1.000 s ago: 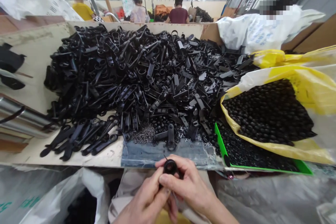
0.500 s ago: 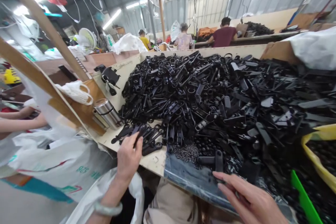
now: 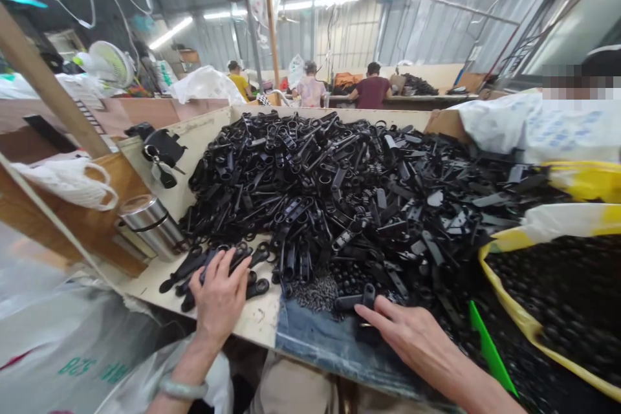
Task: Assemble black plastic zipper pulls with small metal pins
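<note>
A big heap of black plastic handle parts (image 3: pixel 334 187) covers the pale worktable (image 3: pixel 262 320). My left hand (image 3: pixel 220 294) lies flat, fingers spread, on a small row of black parts (image 3: pixel 194 268) at the table's near left edge. My right hand (image 3: pixel 410 336) stretches forward with fingers out, its fingertips touching a black part (image 3: pixel 356 301) beside a small pile of tiny metal pieces (image 3: pixel 315 291). Neither hand grips anything that I can see.
A steel flask (image 3: pixel 150 223) lies at the left. A yellow sack of small black round pieces (image 3: pixel 557 297) and a green tray (image 3: pixel 488 349) stand at the right. White sacks (image 3: pixel 63 349) hang below the table. Other people work at benches behind and to the right.
A second ago both hands held a small round black part near my body. They have since parted: the left went to the row of parts, the right reached further toward the pile.
</note>
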Demonstrator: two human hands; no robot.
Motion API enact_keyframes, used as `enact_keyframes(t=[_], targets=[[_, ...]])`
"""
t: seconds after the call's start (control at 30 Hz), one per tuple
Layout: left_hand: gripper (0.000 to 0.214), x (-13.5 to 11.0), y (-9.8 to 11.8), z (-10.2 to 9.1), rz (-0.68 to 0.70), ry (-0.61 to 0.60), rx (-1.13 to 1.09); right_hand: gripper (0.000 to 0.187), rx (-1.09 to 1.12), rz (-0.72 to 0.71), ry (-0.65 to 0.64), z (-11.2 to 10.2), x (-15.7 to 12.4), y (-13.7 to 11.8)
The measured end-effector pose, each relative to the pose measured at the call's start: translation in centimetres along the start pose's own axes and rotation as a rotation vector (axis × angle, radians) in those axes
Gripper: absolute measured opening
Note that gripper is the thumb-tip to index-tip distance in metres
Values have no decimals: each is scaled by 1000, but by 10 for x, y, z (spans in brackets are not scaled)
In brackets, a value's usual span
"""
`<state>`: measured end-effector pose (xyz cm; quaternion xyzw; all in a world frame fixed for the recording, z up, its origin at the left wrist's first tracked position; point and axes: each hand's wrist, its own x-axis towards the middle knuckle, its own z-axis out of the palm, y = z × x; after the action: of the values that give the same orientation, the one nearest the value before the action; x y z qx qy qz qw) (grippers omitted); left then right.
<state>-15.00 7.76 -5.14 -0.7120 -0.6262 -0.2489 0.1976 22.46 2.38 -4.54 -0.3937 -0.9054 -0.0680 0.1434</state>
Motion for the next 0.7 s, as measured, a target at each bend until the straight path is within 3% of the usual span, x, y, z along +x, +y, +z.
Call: enact_keyframes(t=[0.13,0.23,0.3,0.37,0.43,0.53,0.6,0.7], targets=[[30,0,1,-2,34,127,-15,40,38,-26,149,-7,4,12],[47,-6,24,-14,53,230,-179,34,61,62,278,-20,0,11],[55,-16,54,-28,100,162,-442,31,94,174,320,-29,-1,-5],[52,-30,95,-43,185,-12,-769,19,266,333,344,-34,2,-31],[49,-45,138,-55,14,-280,-1126,19,483,451,310,-35,8,-59],[58,-58,182,-58,-566,-692,-1532,25,629,548,230,-30,16,-85],[67,-59,190,-54,-827,-806,-1690,19,714,627,86,-28,19,-89],[71,-53,182,-49,-971,-911,-1813,5,863,674,-115,-33,18,-84]])
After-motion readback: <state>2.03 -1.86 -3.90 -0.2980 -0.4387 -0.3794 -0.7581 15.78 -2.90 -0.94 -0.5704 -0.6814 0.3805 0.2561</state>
